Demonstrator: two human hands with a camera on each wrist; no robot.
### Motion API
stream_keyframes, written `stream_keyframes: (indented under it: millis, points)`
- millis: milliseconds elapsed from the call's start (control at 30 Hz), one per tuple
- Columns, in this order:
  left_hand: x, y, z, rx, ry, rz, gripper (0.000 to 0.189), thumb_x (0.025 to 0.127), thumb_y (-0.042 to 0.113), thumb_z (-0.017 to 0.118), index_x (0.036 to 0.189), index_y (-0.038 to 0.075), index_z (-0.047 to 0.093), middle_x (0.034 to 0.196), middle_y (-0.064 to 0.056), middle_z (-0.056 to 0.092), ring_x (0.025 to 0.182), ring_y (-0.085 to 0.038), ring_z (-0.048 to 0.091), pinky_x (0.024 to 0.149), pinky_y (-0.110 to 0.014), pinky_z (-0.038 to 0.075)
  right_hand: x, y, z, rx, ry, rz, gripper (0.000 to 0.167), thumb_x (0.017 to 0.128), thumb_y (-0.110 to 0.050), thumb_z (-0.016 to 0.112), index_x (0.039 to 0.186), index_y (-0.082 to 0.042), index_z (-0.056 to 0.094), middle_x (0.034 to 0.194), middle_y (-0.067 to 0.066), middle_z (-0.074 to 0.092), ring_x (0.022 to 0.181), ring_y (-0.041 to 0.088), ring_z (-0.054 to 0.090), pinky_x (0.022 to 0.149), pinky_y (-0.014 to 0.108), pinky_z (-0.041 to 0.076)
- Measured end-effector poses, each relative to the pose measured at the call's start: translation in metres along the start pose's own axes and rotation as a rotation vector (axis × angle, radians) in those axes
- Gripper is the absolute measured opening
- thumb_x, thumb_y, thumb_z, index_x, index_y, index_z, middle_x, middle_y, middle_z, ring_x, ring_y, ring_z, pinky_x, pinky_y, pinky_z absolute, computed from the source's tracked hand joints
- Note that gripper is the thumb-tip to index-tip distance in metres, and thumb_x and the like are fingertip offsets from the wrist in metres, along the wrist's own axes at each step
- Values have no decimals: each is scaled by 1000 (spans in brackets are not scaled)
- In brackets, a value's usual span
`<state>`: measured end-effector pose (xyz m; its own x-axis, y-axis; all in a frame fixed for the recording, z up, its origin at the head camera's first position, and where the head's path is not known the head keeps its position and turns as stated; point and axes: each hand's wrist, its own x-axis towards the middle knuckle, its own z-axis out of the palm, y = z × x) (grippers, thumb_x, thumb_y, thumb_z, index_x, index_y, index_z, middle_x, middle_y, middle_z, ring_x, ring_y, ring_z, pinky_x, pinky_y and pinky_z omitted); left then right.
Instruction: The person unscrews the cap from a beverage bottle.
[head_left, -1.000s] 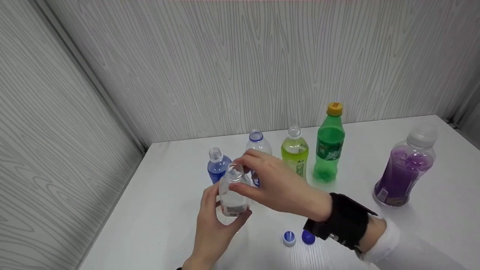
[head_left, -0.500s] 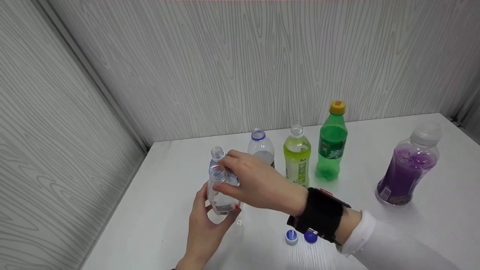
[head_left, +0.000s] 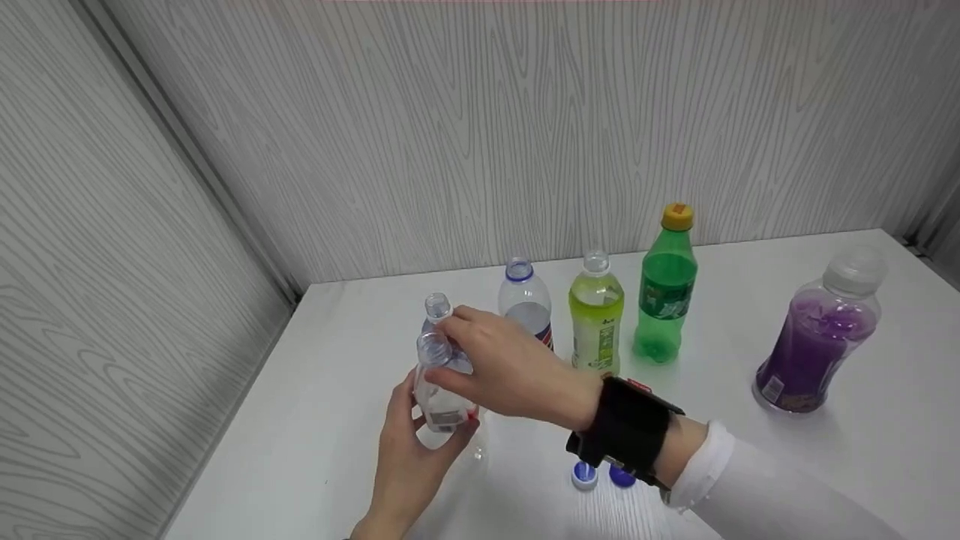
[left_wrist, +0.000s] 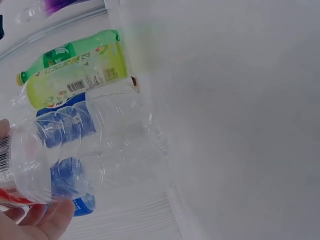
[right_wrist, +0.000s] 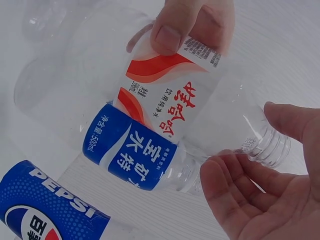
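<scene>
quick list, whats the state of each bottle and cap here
Clear plastic bottle with red-and-white label: uncapped, gripped by left hand
Blue-labelled clear plastic bottle behind it: uncapped, upright
PEPSI-labelled clear plastic bottle: uncapped, upright
Yellow-green plastic bottle: uncapped, upright
Green plastic bottle: yellow-capped, upright
Purple plastic bottle: capped, upright
Two round blue plastic caps: loose on white table

From the near side, the head view looks forward and down over the bench (head_left: 337,367); each wrist view, much closer, faces the red-labelled bottle (right_wrist: 170,95) both share.
</scene>
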<state>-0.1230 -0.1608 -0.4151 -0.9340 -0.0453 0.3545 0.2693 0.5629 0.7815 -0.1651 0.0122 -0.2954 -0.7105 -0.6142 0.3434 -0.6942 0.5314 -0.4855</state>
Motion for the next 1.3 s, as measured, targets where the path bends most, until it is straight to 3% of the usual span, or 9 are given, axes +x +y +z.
stream_keyframes:
  millis: [400, 833, 967, 1100, 1300]
  points:
    - [0, -1, 0, 0, -13, -17, 97, 90, 21, 84, 165, 10, 25, 161, -14, 48, 134, -34, 58, 103, -56, 59, 0, 1, 5, -16, -13, 54, 52, 101, -35, 71, 138, -1, 61, 126, 14, 70, 110, 24, 72, 97, 37, 64]
    - [3, 0, 1, -28, -3, -3, 97, 89, 20, 85, 164, 7, 26, 160, -15, 48, 137, -36, 58, 109, -60, 55, -6, 7, 5, 8, 13, 44, 52, 100, -35, 72, 139, -3, 61, 132, 14, 69, 116, 26, 71, 102, 40, 62]
    - [5, 8, -1, -24, 44, 2, 99, 88, 25, 86, 164, 5, 26, 164, -15, 43, 147, -37, 49, 116, -59, 50, -12, 8, -1, 6, 22, 67, 53, 100, -37, 72, 140, -4, 62, 126, 13, 69, 112, 26, 71, 98, 39, 63]
    - [5, 19, -7, -16, 135, 40, 102, 85, 26, 89, 164, 7, 28, 167, -14, 39, 155, -37, 39, 123, -63, 40, -22, 9, -10, 20, 50, 78, 52, 99, -37, 73, 139, -5, 62, 122, 11, 69, 115, 26, 71, 100, 41, 63]
    - [-2, 33, -12, 55, 282, 190, 107, 80, 20, 92, 164, 9, 26, 169, -17, 34, 153, -42, 36, 120, -76, 33, -50, 15, -27, 11, 131, 113, 51, 99, -40, 73, 139, -10, 64, 129, 5, 69, 119, 22, 70, 103, 42, 61]
